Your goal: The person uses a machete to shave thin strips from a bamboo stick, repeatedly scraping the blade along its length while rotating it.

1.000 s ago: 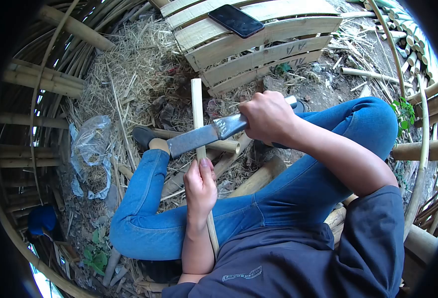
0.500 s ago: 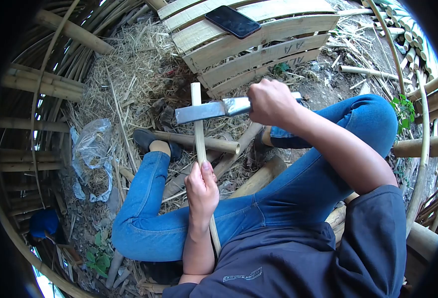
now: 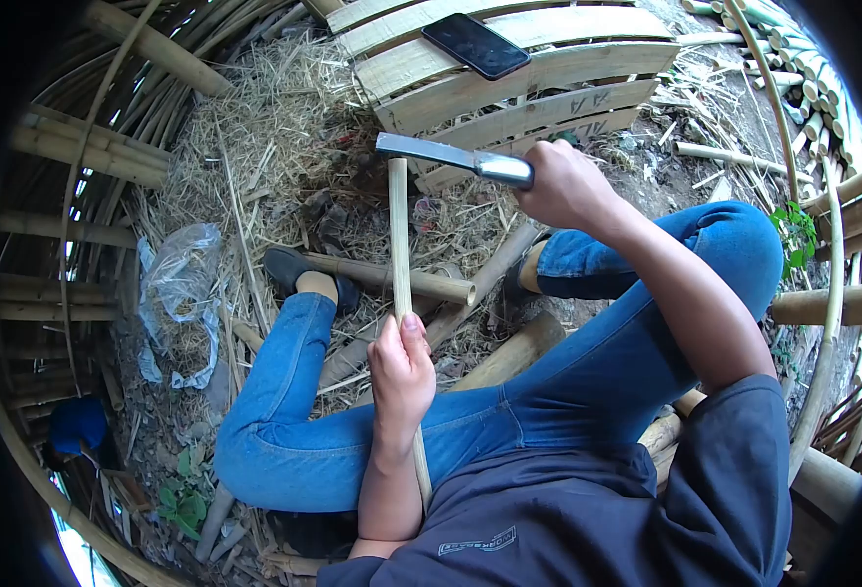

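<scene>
- Grips a pale bamboo strip [image 3: 400, 245] in the left hand [image 3: 402, 377], with fingers closed around it and thumb pressed along its face; holds it roughly upright in view, in front of the body.
- Runs down from the left hand past the inner side of the forearm, over the blue jeans [image 3: 304, 455], to the dark shirt [image 3: 588, 519]; rises well above the hand to a squared upper end.
- Clenches the right hand [image 3: 568, 186] around the metallic handle of a knife [image 3: 426, 150]; points the broad blade leftward across the top end of the strip; cannot tell whether touching it or just apart.
- Lies behind the strip, on the littered ground, as a bamboo pole [image 3: 436, 286] with an open cut end, near a dark shoe [image 3: 284, 269].
- Stands beyond the hands as a slatted wooden crate [image 3: 548, 67], marked with dark lettering; carries a dark phone [image 3: 475, 45] on its slats.
- Spreads at left as dry straw [image 3: 274, 98]; lies near it as a crumpled clear plastic bag [image 3: 181, 279].
- Piles up at far right as cut bamboo pieces [image 3: 822, 88]; sprouts at lower left as a green plant [image 3: 182, 509].
</scene>
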The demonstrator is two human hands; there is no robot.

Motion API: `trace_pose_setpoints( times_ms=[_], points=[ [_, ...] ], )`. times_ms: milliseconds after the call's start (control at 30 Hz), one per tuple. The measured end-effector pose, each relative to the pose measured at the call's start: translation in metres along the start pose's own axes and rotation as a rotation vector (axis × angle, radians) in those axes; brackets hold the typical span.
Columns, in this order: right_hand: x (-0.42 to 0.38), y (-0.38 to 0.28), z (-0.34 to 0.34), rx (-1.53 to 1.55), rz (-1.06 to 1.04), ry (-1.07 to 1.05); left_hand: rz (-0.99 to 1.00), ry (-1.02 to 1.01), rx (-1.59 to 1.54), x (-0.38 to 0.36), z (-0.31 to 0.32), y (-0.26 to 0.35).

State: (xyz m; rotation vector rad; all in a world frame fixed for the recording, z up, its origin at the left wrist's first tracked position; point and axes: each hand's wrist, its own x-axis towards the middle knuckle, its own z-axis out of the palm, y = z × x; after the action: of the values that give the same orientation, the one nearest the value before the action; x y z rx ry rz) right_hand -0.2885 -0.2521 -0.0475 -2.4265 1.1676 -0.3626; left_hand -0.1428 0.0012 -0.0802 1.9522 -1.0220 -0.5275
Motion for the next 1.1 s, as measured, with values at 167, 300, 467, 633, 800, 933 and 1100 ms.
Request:
trace_pose_setpoints(
  times_ms=[167, 300, 467, 633, 800, 933, 1100],
  points=[
    [-0.012, -0.013, 0.004, 1.026, 0.268, -0.743, -0.018, 0.003, -0.025, 0.002, -0.004, -0.008],
    [-0.015, -0.020, -0.003, 1.227, 0.364, -0.890, -0.029, 0.006, -0.032, 0.001, -0.004, -0.005],
    [-0.017, -0.017, 0.005, 1.185, 0.352, -0.933, -0.022, 0.003, -0.046, 0.002, -0.002, -0.007],
    [-0.027, -0.036, 0.009, 0.517, 0.069, -0.694, -0.026, 0.003, -0.016, 0.002, -0.001, -0.006],
    [-0.039, -0.037, 0.032, 0.170, -0.208, -0.448, 0.032, 0.026, 0.075, 0.001, 0.002, -0.005],
    [-0.036, -0.036, 0.028, -0.009, -0.226, -0.329, 0.067, 0.024, 0.092, 0.000, 0.003, -0.001],
    [-0.030, -0.031, 0.029, -0.110, -0.271, -0.230, 0.094, 0.024, 0.142, 0.000, 0.005, -0.001]
  ],
)
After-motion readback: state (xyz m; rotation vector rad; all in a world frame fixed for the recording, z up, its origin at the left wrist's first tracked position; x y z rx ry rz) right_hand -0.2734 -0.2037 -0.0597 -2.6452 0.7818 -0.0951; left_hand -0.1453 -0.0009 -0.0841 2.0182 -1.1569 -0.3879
